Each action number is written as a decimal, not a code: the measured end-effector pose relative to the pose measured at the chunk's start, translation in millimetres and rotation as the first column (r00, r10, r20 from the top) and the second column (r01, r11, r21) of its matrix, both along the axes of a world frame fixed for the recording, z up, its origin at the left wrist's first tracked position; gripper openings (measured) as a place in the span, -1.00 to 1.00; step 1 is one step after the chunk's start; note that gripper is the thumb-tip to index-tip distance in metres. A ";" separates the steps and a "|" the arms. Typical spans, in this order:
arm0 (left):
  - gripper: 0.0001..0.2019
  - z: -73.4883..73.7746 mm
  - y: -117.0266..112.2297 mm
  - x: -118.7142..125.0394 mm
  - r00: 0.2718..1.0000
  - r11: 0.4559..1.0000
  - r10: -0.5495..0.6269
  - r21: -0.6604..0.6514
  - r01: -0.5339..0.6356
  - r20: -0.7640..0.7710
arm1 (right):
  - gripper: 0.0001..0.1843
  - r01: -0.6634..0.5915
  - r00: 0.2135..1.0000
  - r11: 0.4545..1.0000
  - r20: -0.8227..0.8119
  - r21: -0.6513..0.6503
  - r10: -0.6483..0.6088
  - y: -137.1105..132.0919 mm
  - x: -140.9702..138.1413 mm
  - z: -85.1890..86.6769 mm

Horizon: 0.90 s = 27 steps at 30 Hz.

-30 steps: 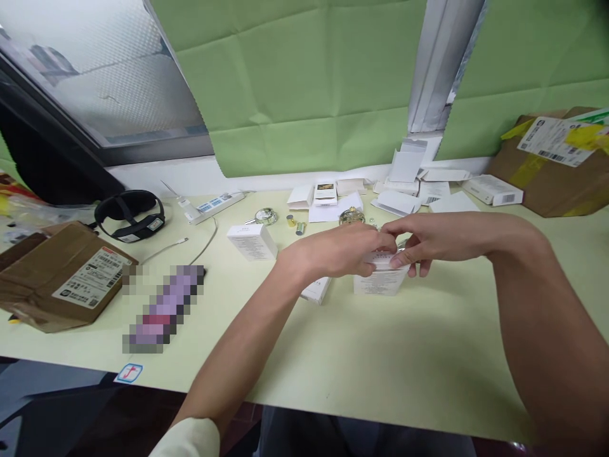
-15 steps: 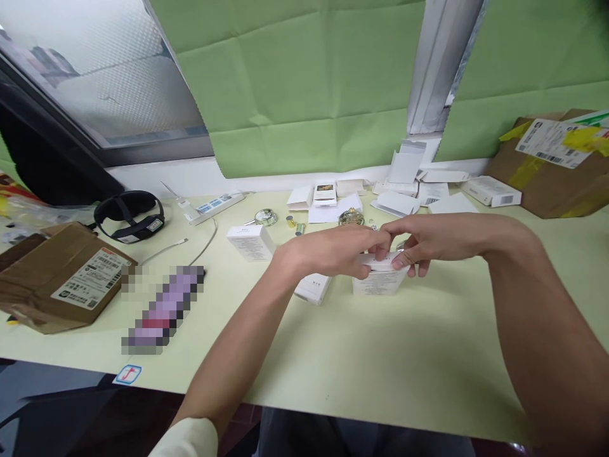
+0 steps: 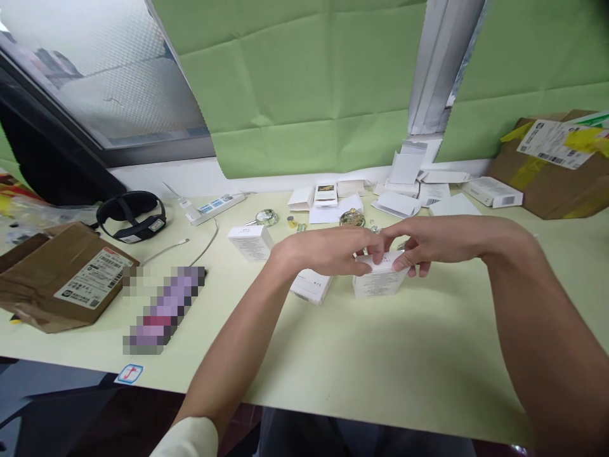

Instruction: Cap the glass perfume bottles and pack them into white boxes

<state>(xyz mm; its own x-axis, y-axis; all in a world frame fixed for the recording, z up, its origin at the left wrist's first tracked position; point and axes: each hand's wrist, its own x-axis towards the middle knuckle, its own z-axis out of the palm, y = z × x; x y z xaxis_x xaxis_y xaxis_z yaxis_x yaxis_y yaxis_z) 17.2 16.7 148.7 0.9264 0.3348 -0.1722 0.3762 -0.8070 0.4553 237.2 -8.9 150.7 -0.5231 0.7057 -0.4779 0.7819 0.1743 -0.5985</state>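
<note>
A small white carton (image 3: pixel 378 284) with fine grey print stands upright on the table between my hands. Its top is closed and lies flat. My left hand (image 3: pixel 340 249) grips the left side of the top, with the thumb at the front edge and a fingertip on the lid. My right hand (image 3: pixel 421 242) holds the right corner, thumb on the top edge and other fingers curled behind and beside it. A second white carton (image 3: pixel 311 285) lies by my left wrist, partly hidden. Another white carton (image 3: pixel 250 243) stands farther left.
Behind my hands are a round glass bottle (image 3: pixel 352 218), a second round bottle (image 3: pixel 266 218), a gold cap (image 3: pixel 291 221) and several opened white boxes (image 3: pixel 397 203). Brown cardboard boxes (image 3: pixel 554 174) flank the table. A power strip (image 3: pixel 221 208) and black headset (image 3: pixel 130 216) sit left.
The carton's top has gone down flat, and print on it now shows. My left fingers have shifted slightly on the lid. My right hand has barely moved.
</note>
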 end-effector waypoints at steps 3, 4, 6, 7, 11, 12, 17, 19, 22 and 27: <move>-0.82 -0.5 2.0 -0.4 0.999 0.999 -0.022 -0.043 0.023 0.041 | -0.61 0.003 1.000 1.000 -0.008 -0.003 -0.003 0.0 -0.4 0.2; -0.83 -1.0 2.5 0.0 0.998 0.998 -0.024 -0.054 0.027 0.055 | -0.60 0.002 1.000 1.000 -0.011 -0.006 -0.002 0.2 -0.1 0.2; -0.85 -2.5 3.7 1.1 0.997 0.997 -0.024 -0.073 0.030 0.076 | -0.58 -0.011 1.000 1.000 -0.018 -0.017 0.011 0.8 1.2 -0.1; -0.86 -3.3 4.3 1.8 0.997 0.996 -0.020 -0.082 0.027 0.079 | -0.58 -0.021 0.999 0.999 -0.026 -0.027 0.021 1.3 2.3 -0.2; -0.89 -7.1 7.4 4.2 0.997 0.991 0.004 -0.135 0.006 0.075 | -0.56 -0.046 0.996 0.997 -0.074 -0.058 0.042 3.4 7.4 -0.7; -0.90 -8.4 8.5 4.8 0.997 0.988 0.007 -0.156 0.005 0.075 | -0.56 -0.047 0.996 0.997 -0.083 -0.062 0.042 3.8 8.3 -0.7; -0.90 -16.4 18.0 6.2 0.994 0.962 -0.015 -0.271 0.044 0.109 | -0.50 -0.007 0.998 0.998 -0.065 -0.064 0.003 4.7 6.4 -3.3; -0.85 -18.2 21.4 5.5 0.993 0.953 -0.018 -0.299 0.052 0.113 | -0.46 0.035 0.999 0.998 -0.036 -0.058 -0.037 5.2 4.2 -5.7; -0.78 -17.2 19.4 4.4 0.996 0.954 -0.011 -0.297 0.037 0.090 | -0.44 0.052 0.998 0.998 -0.019 -0.042 -0.053 5.4 4.2 -7.2; -0.44 -15.4 -8.9 15.4 0.993 0.988 0.114 -0.105 -0.112 0.016 | -0.35 0.114 0.991 0.993 0.072 0.044 -0.117 -1.6 28.8 5.0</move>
<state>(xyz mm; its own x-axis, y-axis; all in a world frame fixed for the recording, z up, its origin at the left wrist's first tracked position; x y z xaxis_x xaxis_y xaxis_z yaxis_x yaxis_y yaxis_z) 32.5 7.9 133.2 0.8877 0.4186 -0.1919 0.4513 -0.7079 0.5433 265.9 -10.5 155.7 -0.4015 0.7785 -0.4825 0.8401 0.1033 -0.5325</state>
